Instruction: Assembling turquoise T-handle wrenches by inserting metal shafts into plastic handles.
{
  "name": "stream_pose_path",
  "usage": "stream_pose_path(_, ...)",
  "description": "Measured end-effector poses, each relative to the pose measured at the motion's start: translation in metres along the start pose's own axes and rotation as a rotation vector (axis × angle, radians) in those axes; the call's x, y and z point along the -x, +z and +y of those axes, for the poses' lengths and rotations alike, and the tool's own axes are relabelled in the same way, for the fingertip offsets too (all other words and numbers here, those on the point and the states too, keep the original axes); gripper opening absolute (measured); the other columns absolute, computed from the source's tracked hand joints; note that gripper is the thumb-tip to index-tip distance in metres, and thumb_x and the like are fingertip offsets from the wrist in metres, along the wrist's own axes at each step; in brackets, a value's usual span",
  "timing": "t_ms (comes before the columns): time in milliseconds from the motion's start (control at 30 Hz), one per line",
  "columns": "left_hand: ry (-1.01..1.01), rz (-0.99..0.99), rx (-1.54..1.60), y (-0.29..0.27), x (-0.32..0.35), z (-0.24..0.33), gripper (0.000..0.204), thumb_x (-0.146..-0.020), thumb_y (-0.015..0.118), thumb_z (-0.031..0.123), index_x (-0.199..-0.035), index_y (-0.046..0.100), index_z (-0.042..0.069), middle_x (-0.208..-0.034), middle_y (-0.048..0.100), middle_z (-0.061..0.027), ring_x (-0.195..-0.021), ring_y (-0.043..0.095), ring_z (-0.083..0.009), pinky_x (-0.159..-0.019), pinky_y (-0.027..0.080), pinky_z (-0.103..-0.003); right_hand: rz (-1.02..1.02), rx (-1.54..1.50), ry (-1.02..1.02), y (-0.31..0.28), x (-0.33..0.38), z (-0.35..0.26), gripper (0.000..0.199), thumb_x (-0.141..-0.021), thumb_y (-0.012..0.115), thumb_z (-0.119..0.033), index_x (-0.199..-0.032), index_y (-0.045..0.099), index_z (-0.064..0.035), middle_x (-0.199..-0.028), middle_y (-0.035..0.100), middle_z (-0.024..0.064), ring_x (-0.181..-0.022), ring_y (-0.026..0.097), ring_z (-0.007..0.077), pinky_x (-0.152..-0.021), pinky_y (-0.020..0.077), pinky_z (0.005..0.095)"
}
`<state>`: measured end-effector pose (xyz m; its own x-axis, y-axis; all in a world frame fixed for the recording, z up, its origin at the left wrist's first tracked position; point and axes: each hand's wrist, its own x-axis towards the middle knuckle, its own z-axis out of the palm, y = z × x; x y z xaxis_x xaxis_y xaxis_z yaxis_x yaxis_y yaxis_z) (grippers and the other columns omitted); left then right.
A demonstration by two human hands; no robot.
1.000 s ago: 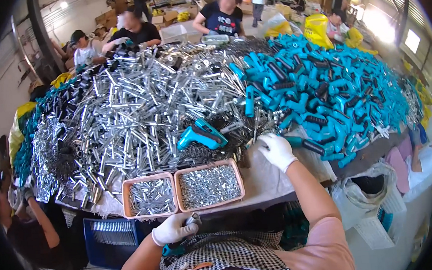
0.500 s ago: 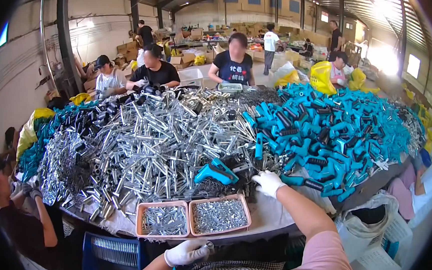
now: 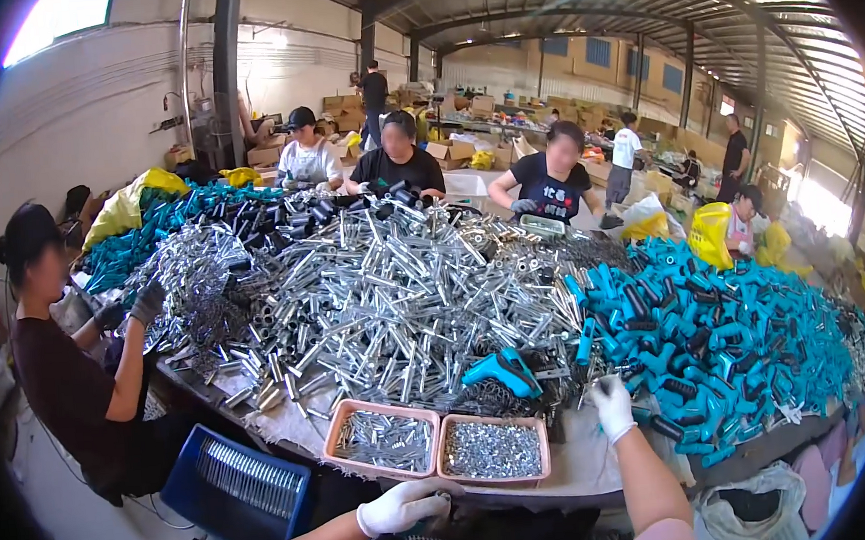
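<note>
My left hand [image 3: 406, 506], in a white glove, is low in front of my body, below the pink tubs. Its fingers are curled around a small metal part, mostly hidden by the glove. My right hand [image 3: 614, 409], also gloved in white, reaches to the table's near edge, its fingers bent together over small dark and silvery pieces. Whatever it grips is too small to make out. Just left of that hand lies a teal pistol-shaped plastic housing [image 3: 503, 373] on dark coiled springs [image 3: 487, 400]. A big heap of metal tubes [image 3: 395, 303] rises behind.
One pink tub [image 3: 380, 402] holds small metal pins, another [image 3: 495, 478] small metal fittings. Teal housings [image 3: 718, 340] are piled at right. A blue crate [image 3: 181, 478] stands lower left; a white sack [image 3: 749, 497] is lower right. Co-workers sit around the table.
The view has swung left, so the table shows further right. The right hand stays by the small parts with its fingers drawn in; the left hand remains low, its metal part less visible.
</note>
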<state>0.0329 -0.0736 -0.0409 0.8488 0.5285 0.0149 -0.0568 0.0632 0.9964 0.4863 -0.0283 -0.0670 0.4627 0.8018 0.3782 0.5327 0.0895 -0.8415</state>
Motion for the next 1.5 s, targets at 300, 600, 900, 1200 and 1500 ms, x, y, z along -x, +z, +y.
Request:
stream_pose_path(300,0.088,-0.007,-0.267,0.008,-0.017,-0.036,0.043,-0.104,0.048,0.035,-0.131,0.053,0.002,-0.098,0.064,-0.0075,-0.084,0.060,-0.0141,-0.076,0.050,-0.029,-1.070,-0.062,-0.615,0.051,0.107,-0.193,0.018,-0.084,0.069,-0.012,-0.102,0.070,-0.0097,-0.101,0.066,0.0097,-0.096,0.065,0.0284,-0.086,0.0522,0.0364)
stream_pose_path(600,0.015,-0.060,-0.412,0.016,-0.008,-0.008,0.048,-0.100,0.054,0.040,-0.129,0.056,0.002,-0.110,0.067,-0.0213,-0.103,0.066,-0.0318,-0.091,0.049,-0.039,-1.144,0.233,-0.670,0.073,0.125,-0.185,0.028,-0.091,0.063,-0.035,-0.103,0.070,-0.0112,-0.090,0.068,0.0116,-0.081,0.068,0.0325,-0.071,0.0549,0.0416)
stream_pose_path(900,0.112,0.066,-0.530,0.021,-0.004,-0.020,0.042,-0.100,0.054,0.037,-0.124,0.059,0.003,-0.104,0.067,-0.0229,-0.097,0.067,-0.0368,-0.085,0.051,-0.041,-1.020,0.198,-0.728,0.067,0.131,-0.199,0.045,-0.094,0.057,-0.045,-0.121,0.056,-0.0090,-0.099,0.068,0.0172,-0.087,0.068,0.0359,-0.075,0.0550,0.0445)
stream_pose_path(1200,0.189,-0.013,-0.514,0.019,-0.007,-0.030,0.040,-0.100,0.053,0.035,-0.121,0.057,0.001,-0.096,0.066,-0.0235,-0.088,0.067,-0.0364,-0.080,0.052,-0.043,-1.322,0.695,-0.477,0.069,0.127,-0.197,0.060,-0.092,0.046,-0.066,-0.096,0.069,-0.0111,-0.084,0.070,0.0146,-0.078,0.069,0.0358,-0.068,0.0541,0.0463)
stream_pose_path(1500,0.204,0.012,-0.521,0.023,-0.009,-0.032,0.038,-0.099,0.056,0.035,-0.115,0.059,0.001,-0.092,0.066,-0.0220,-0.085,0.066,-0.0348,-0.077,0.052,-0.041,-1.392,0.572,-0.377,0.070,0.125,-0.190,0.047,-0.092,0.054,-0.057,-0.101,0.071,-0.0137,-0.085,0.070,0.0159,-0.079,0.069,0.0344,-0.071,0.0551,0.0420)
